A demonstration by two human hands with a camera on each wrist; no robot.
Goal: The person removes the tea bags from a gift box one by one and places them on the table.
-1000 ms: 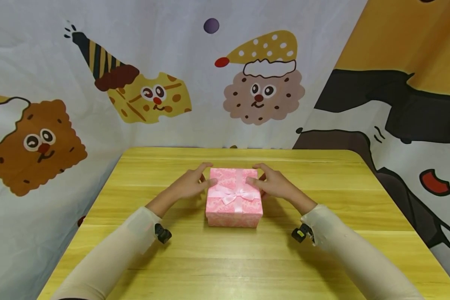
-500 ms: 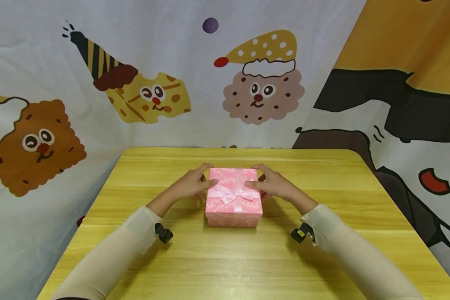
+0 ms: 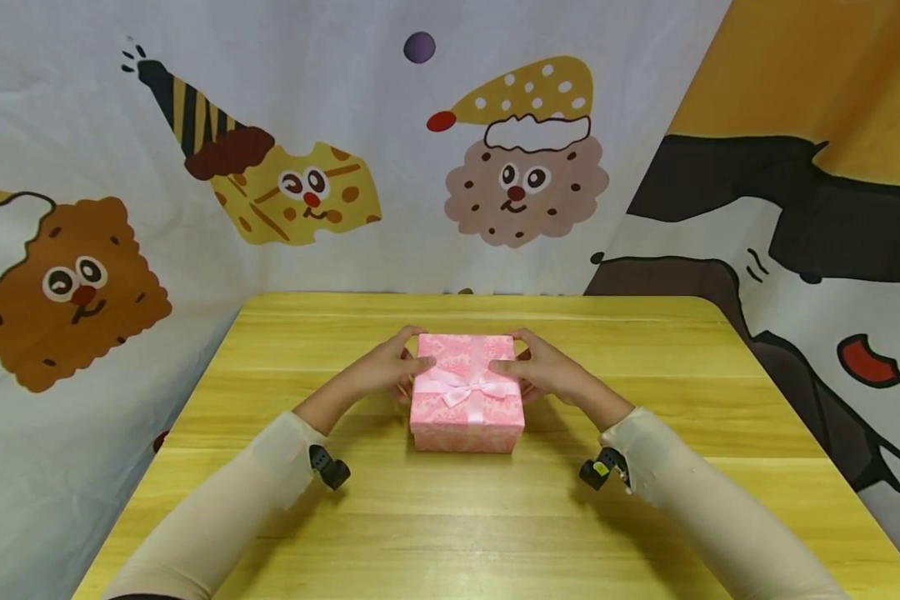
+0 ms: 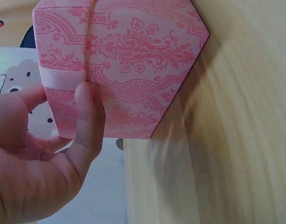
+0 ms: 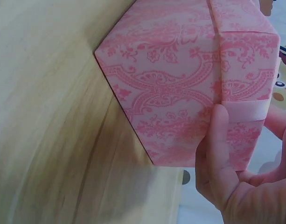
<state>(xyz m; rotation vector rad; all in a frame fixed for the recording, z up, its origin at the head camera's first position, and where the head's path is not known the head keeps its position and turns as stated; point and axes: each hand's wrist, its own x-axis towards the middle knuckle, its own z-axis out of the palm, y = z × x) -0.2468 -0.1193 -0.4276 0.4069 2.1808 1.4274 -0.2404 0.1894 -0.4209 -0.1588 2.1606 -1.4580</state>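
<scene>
In the head view, a square-looking pink patterned gift box (image 3: pixel 461 439) sits flat on a yellow wood-grain table (image 3: pixel 465 517), its pink patterned lid (image 3: pixel 456 358) in place and topped by a pale pink satin bow (image 3: pixel 465 393). The person's left hand (image 3: pixel 378 367) and right hand (image 3: pixel 555 369) flank it, about equally near, each with a thumb over the top edge and another finger round toward the far corner. The box lies between the two sets of fingers, most of its front half extending from them toward the person; no long axis stands out. In the left wrist view, the fingers are curled, parted only by the lid's depth: one fingertip (image 4: pixel 89 93) touches the lid's lower lip just beside the side ribbon (image 4: pixel 63 78), the thumb is over the top, and another finger reaches the far corner. In the right wrist view, the grip mirrors this, one fingertip (image 5: pixel 219 112) at the lip beside that side's ribbon (image 5: pixel 245 110), the lid pinched from above and below. The box's lower edge meets the wood; whether the lid is loosened at all, I cannot tell.
</scene>
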